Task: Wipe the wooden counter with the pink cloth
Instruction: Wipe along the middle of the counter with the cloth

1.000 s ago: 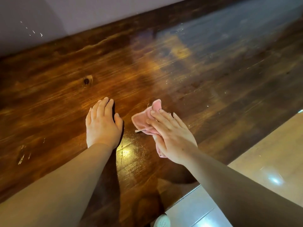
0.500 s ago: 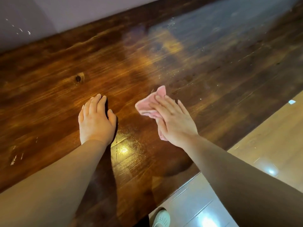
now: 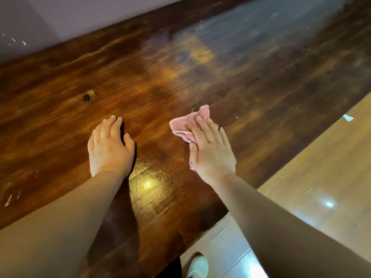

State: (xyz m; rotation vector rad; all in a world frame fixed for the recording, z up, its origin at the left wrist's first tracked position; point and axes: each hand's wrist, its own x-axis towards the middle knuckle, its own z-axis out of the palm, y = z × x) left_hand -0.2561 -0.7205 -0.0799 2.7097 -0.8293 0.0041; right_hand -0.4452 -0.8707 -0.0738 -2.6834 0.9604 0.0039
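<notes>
Head view: pink cloth [image 3: 185,125] lying bunched on dark wooden surface [image 3: 261,93], right of centre, partly under right hand [image 3: 210,151]. Right hand flat on top, palm down, fingers straight and slightly spread, pressing cloth against wood; fingertips reaching cloth's middle, far corner of cloth poking out beyond them, a small fold showing below thumb side. Nothing curled round cloth. Right forearm stretching in from lower right corner, crossing surface's near edge. Left hand [image 3: 110,149] well apart from cloth, to its left, palm down on bare wood, fingers straight and close together, thumb out to side, holding nothing. Left forearm running in from lower left, low over surface. Dark knot [image 3: 86,97] in wood beyond left hand. Bright glare spot [image 3: 146,184] on wood between both wrists. Pale wall [image 3: 80,13] along far edge of surface. Glossy tan floor [image 3: 321,177] at right, below surface's near edge, with white shoe [image 3: 197,266] at bottom.
</notes>
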